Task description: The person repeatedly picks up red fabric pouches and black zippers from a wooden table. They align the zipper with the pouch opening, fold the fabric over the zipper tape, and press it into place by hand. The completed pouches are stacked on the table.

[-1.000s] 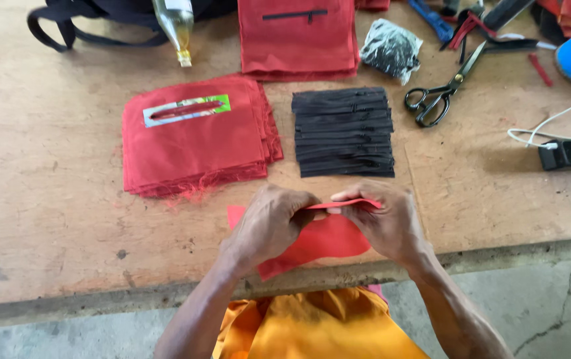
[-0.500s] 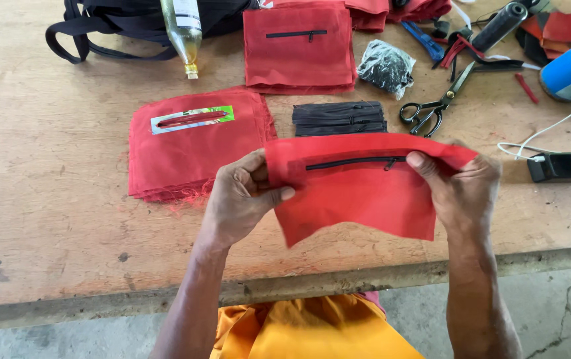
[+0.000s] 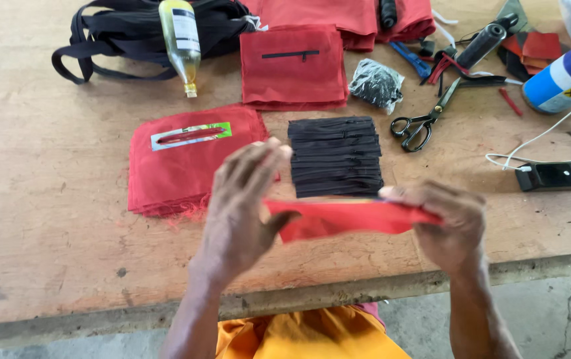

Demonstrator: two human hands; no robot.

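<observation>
A red fabric piece (image 3: 345, 217) is stretched almost edge-on between my two hands above the front of the wooden table (image 3: 46, 199). My left hand (image 3: 242, 206) has its fingers spread and raised, with the thumb against the cloth's left end. The cloth's right end is pinched in my right hand (image 3: 445, 223). Just behind lies a stack of black zippers (image 3: 335, 156). To the left sits a pile of red fabric pieces (image 3: 179, 159) topped by a template strip.
Further back lie a red zippered pouch (image 3: 293, 65), a bottle of yellow liquid (image 3: 180, 36), black straps (image 3: 119, 33), a black wrapped bundle (image 3: 376, 83), scissors (image 3: 425, 123), a blue-and-white spool (image 3: 561, 80) and a small black device with a white cable (image 3: 558, 175).
The red piece, folded small a second ago, was held up flat showing its zipper, and is now tipped nearly edge-on. My left hand's fingers have opened and lifted.
</observation>
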